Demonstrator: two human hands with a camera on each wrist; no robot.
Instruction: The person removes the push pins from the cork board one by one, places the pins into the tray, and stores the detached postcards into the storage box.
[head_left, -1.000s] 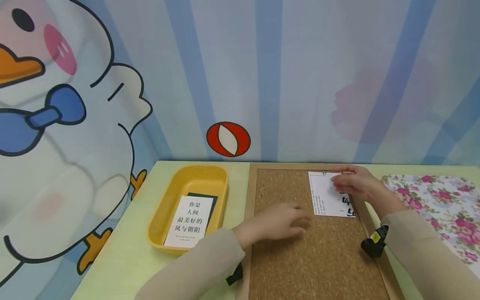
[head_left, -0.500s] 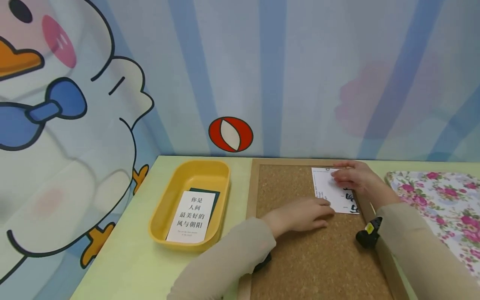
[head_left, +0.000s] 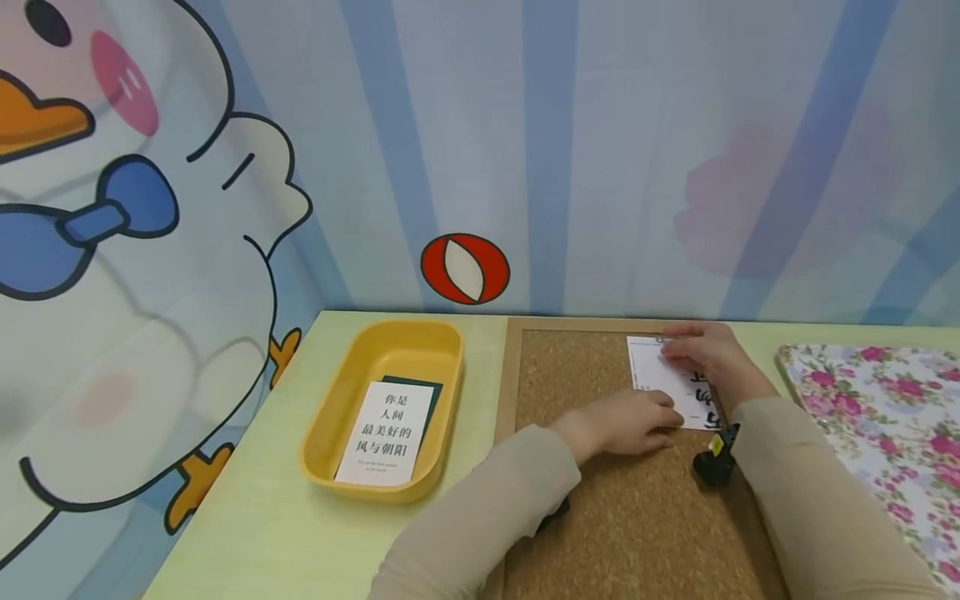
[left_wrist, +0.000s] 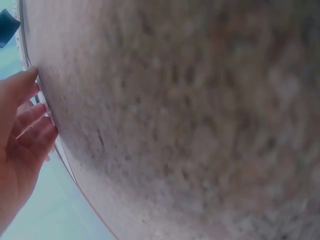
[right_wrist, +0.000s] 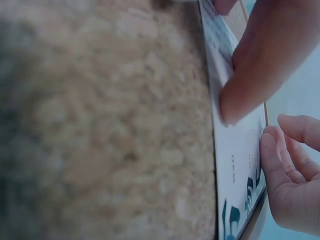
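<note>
A white card [head_left: 666,377] with bold black characters lies flat on the cork board [head_left: 637,517], near its upper right corner. My left hand [head_left: 626,422] rests at the card's lower left, and one fingertip meets the card's face in the right wrist view. Its fingers reach the card's edge in the left wrist view. My right hand [head_left: 712,358] lies over the card's upper right part, its fingers stretched toward the top edge and covering some print. In the right wrist view its thumb touches the card. A small dark round spot [head_left: 660,339] shows at the card's top.
A yellow tray [head_left: 318,458] stands left of the board, holding a white printed card [head_left: 382,433] over a dark green one [head_left: 429,400]. On the right lies a floral-patterned board [head_left: 885,408]. A patterned wall [head_left: 600,167] rises directly behind the table.
My left hand has moved right and up across the cork until its fingertips reach the card. My right hand has stayed over the card's upper right part, its forearm shifting inward.
</note>
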